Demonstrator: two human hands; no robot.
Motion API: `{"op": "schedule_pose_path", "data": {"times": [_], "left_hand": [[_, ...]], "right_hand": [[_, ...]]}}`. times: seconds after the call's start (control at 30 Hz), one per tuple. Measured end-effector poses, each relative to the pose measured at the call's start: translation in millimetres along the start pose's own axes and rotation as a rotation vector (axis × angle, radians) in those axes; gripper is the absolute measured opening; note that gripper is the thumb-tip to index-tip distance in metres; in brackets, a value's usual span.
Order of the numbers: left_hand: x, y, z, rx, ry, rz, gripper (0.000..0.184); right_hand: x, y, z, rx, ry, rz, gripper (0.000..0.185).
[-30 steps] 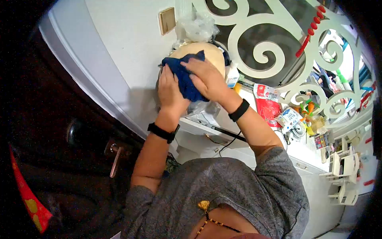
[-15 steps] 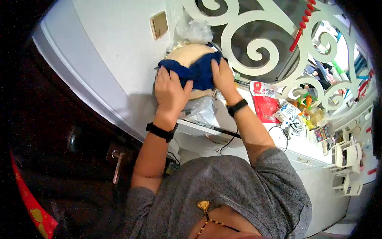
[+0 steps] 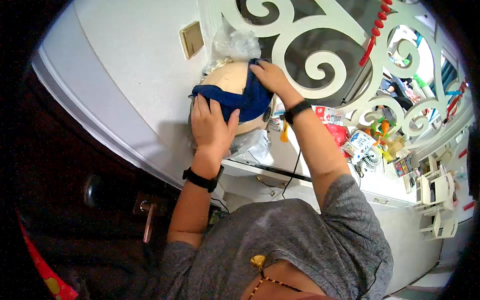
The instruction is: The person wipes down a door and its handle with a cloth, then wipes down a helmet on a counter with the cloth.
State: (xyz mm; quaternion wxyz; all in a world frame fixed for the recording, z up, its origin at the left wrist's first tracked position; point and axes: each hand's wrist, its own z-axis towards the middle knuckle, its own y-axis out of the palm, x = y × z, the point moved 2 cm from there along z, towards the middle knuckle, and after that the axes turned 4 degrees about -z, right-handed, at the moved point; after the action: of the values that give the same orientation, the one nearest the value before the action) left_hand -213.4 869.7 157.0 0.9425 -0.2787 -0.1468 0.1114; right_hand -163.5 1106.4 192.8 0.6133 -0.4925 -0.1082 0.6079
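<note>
A rounded beige helmet [image 3: 226,79] with a dark round fitting on its side rests on the white counter against the wall. Draped across its front and right side is a dark blue cloth [image 3: 252,102]. My left hand [image 3: 212,122] lies on the cloth's near left part, fingers stretched and thumb apart. At the upper right of the helmet, my right hand [image 3: 272,80] has its fingers bent over the cloth's far corner. Clear plastic wrapping [image 3: 255,145] shows under the helmet's near side, and more plastic [image 3: 237,42] is bunched behind it.
Right of the helmet, the white counter [image 3: 285,160] carries a red and white packet [image 3: 330,117], a small white fan [image 3: 371,157] and other small items. A white scrollwork screen [image 3: 320,65] rises behind. A dark door with a handle [image 3: 149,220] is at the left.
My right hand has moved up and away along the helmet, and the cloth's right part has shifted with it, baring the helmet's lower right side. My left hand stays on the cloth.
</note>
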Motion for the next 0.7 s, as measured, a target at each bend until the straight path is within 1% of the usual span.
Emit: {"op": "schedule_pose_path", "data": {"times": [0.03, 0.07, 0.1, 0.17, 0.23, 0.27, 0.3, 0.33, 0.4, 0.43, 0.47, 0.5, 0.53, 0.6, 0.7], "left_hand": [[1.3, -0.6, 1.8, 0.001, -0.006, -0.001, 0.059], [2.1, -1.0, 3.9, -0.019, -0.021, -0.053, 0.057], [1.7, -1.5, 4.0, -0.039, -0.035, -0.102, 0.056], [-1.0, 0.5, 2.3, -0.016, -0.022, -0.054, 0.057], [-4.1, 3.7, -0.1, 0.010, -0.010, -0.013, 0.058], [-7.9, 5.8, -2.3, -0.035, -0.029, -0.007, 0.062], [-10.9, 6.6, -5.8, -0.088, -0.049, 0.000, 0.067], [-13.2, 6.8, -7.1, -0.095, -0.059, 0.004, 0.067], [-16.1, 5.7, -4.1, -0.153, -0.034, 0.030, 0.064], [-14.1, 1.5, -3.5, -0.193, -0.097, -0.035, 0.063], [-14.0, -1.6, -3.3, -0.190, -0.105, -0.029, 0.063], [-14.2, -3.2, -1.4, -0.203, -0.099, -0.063, 0.063], [-15.1, -4.1, 1.1, -0.214, -0.093, -0.096, 0.063], [-20.4, 3.4, 3.7, -0.188, -0.092, -0.086, 0.063], [-27.5, 16.9, 18.2, -0.044, 0.078, -0.112, 0.061]], "right_hand": [[5.6, 3.7, 17.2, -0.065, -0.019, -0.005, 0.045], [13.5, 13.3, 31.7, -0.042, -0.286, -0.095, 0.051], [16.1, 20.3, 43.4, -0.068, -0.270, -0.117, 0.050], [7.3, 28.3, 49.3, -0.093, -0.260, -0.138, 0.050], [-27.0, 14.0, 18.9, -0.065, -0.048, -0.034, 0.048], [-46.8, 8.8, -3.4, 0.031, -0.156, -0.006, 0.045], [-63.5, 9.3, -18.8, 0.081, -0.285, -0.040, 0.044], [-63.8, 22.3, -38.9, 0.298, -0.502, -0.090, 0.045], [-80.6, 14.1, -77.9, 0.172, -0.541, 0.007, 0.050], [-77.8, 14.9, -87.3, 0.176, -0.516, 0.024, 0.050], [-75.6, 15.3, -94.8, 0.178, -0.491, 0.041, 0.050], [-75.5, 13.3, -98.7, 0.181, -0.415, 0.059, 0.049], [-75.4, 15.1, -97.0, 0.178, -0.424, 0.065, 0.049], [-71.6, 19.1, -94.5, 0.291, -0.390, 0.086, 0.047], [-68.6, 19.2, -91.1, 0.293, -0.398, 0.072, 0.046]]}}
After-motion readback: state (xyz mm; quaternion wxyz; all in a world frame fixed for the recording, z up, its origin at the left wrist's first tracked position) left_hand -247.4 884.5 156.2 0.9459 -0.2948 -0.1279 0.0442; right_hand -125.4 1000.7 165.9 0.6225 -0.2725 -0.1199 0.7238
